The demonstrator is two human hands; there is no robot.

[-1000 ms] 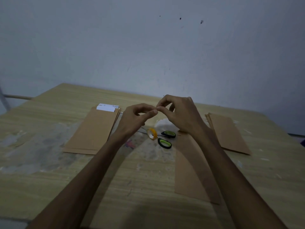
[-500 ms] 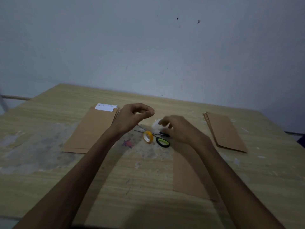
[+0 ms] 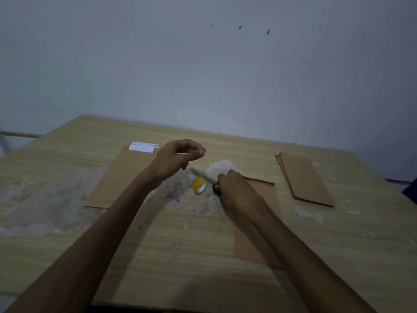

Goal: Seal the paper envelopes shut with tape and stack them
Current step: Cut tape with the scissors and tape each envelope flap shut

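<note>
Right hand (image 3: 234, 188) at frame centre grips the scissors (image 3: 216, 187) on the tabletop (image 3: 158, 245), beside the tape roll (image 3: 200, 185). Left hand (image 3: 178, 159) raised, thumb and forefinger pinched; contents indiscernible.

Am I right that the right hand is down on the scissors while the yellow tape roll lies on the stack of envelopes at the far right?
Not quite. The right hand is on the scissors, but the head view shows the yellow tape roll on the bare table just left of them, well apart from the far-right envelope stack.
</note>
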